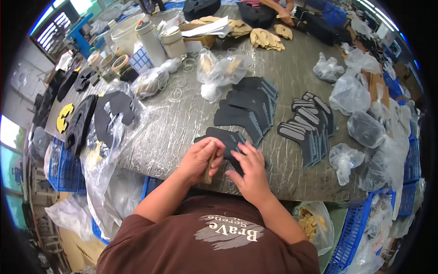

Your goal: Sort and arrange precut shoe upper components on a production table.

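My left hand (200, 159) is closed around a narrow tan, stick-like piece (209, 168), whose exact kind I cannot make out. Just to its right, my right hand (251, 170) has its fingers spread, the tips at the nearest dark grey cut pieces (220, 135). Whether those fingertips press on the pieces is unclear. Beyond both hands, more dark grey cut pieces (242, 106) lie overlapped in a fanned row. A second fan of dark pieces with pale grey stripes (305, 119) lies to the right.
Clear plastic bags (350, 93) line the table's right side; another bag (219, 73) lies farther back. A grey cylinder (150, 43) and tubs stand back left. Black shaped pieces (112, 114) lie left. Another person's hand (285, 17) is at the far edge. Blue crates (349, 235) stand below.
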The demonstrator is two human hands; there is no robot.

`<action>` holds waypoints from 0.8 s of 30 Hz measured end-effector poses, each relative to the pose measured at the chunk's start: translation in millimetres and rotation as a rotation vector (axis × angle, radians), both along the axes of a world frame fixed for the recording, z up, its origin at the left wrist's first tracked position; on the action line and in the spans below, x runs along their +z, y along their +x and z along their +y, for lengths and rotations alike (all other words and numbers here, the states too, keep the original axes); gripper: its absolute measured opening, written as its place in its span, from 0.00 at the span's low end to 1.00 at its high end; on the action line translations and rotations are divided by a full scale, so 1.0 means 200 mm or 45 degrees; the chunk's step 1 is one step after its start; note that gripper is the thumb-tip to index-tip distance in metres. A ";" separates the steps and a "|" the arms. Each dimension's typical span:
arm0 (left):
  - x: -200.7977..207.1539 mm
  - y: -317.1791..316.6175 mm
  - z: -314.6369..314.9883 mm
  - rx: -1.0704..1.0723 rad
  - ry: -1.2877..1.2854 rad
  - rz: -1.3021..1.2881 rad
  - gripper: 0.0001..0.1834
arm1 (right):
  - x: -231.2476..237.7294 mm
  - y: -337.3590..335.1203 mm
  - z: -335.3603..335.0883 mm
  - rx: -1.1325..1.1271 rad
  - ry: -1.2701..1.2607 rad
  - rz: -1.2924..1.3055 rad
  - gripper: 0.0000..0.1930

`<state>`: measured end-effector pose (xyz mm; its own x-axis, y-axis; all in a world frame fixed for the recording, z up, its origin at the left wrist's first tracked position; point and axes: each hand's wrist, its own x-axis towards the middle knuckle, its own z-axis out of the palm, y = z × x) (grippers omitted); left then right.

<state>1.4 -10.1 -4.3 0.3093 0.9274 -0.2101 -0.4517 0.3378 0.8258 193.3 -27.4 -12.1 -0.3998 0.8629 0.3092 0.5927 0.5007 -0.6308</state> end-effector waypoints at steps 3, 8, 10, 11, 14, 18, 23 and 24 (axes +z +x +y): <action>-0.01 0.04 -0.03 -0.148 0.209 0.101 0.27 | 0.11 -0.01 -0.01 -0.049 -0.451 0.507 0.13; -0.04 0.10 -0.02 -0.166 1.025 0.886 0.45 | 0.01 -0.01 -0.03 -0.052 -1.070 0.948 0.05; -0.02 0.10 -0.04 -0.267 0.872 0.867 0.48 | 0.01 0.00 -0.03 -0.057 -1.051 0.935 0.05; -0.02 0.11 -0.04 -0.249 0.851 0.846 0.48 | 0.01 0.00 -0.03 -0.055 -1.033 0.921 0.05; -0.02 0.11 -0.06 -0.213 0.821 0.807 0.48 | 0.03 -0.02 -0.04 -0.053 -0.991 0.946 0.04; -0.03 0.09 -0.05 -0.213 0.858 0.866 0.47 | 0.08 -0.01 -0.04 -0.047 -0.986 0.784 0.03; -0.04 0.09 -0.05 -0.188 0.986 0.911 0.43 | 0.10 -0.01 -0.05 -0.037 -0.902 0.721 0.02; -0.04 0.09 -0.05 -0.161 1.039 0.864 0.40 | 0.10 -0.01 -0.05 -0.039 -0.901 0.719 0.02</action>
